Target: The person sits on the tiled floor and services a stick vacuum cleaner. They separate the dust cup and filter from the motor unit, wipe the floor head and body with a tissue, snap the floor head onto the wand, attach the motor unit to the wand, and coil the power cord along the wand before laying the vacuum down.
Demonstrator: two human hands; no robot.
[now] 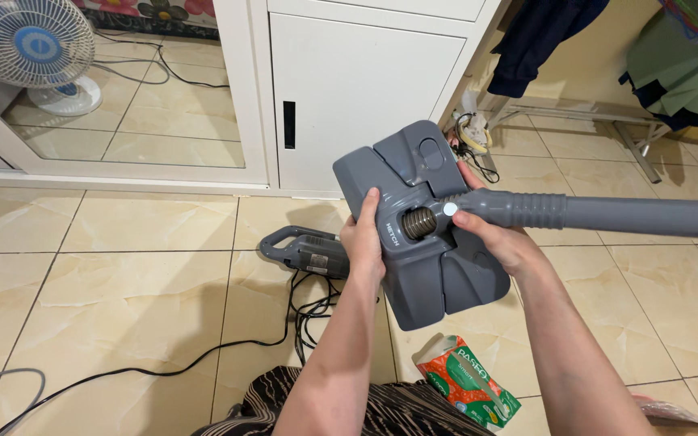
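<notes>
Tiled floor (123, 299): green-orange packet (466, 391); left hand (363, 242), right hand (498, 238) clasp grey vacuum head (426, 274).

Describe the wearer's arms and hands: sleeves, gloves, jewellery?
Both forearms are bare up to the bottom edge of the picture, with no sleeve in view. The left hand and right hand wear no gloves. No ring, watch or bracelet shows on either.

One head-worn camera looks steeply down, close over the tiled floor (123, 307).
</notes>
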